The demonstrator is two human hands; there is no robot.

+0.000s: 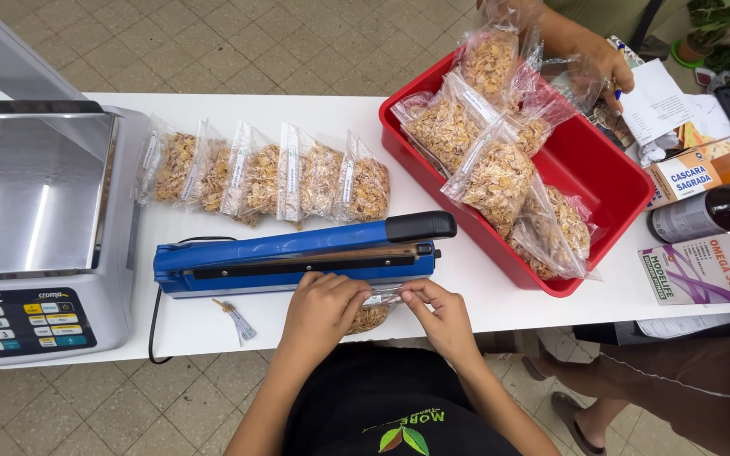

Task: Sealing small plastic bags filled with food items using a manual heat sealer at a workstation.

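Both forearms reach forward from the bottom edge to the near rim of the white table [551, 295]. The left hand [323, 308] lies knuckles-up, fingers curled and pinching the clear top of a small bag of flakes [371, 317]; the right hand [439, 311] pinches the same edge from the other side, fingertips closed on the film. The bag hangs over the table edge, its mouth tucked at the front of the blue heat sealer [297, 257] (its black handle points right).

Largest first: a steel scale [35, 228] with a grey keypad sits far left. A red bin [585, 169] at right holds loose-topped bags of flakes, where another person's hand [589, 59] grips some. Behind the sealer, 5 sealed bags [264, 177] stand in a row, each with a white strip label. At far right lie a white-and-purple carton [707, 270], a dark bottle [703, 213] and an orange-and-white box [682, 177].
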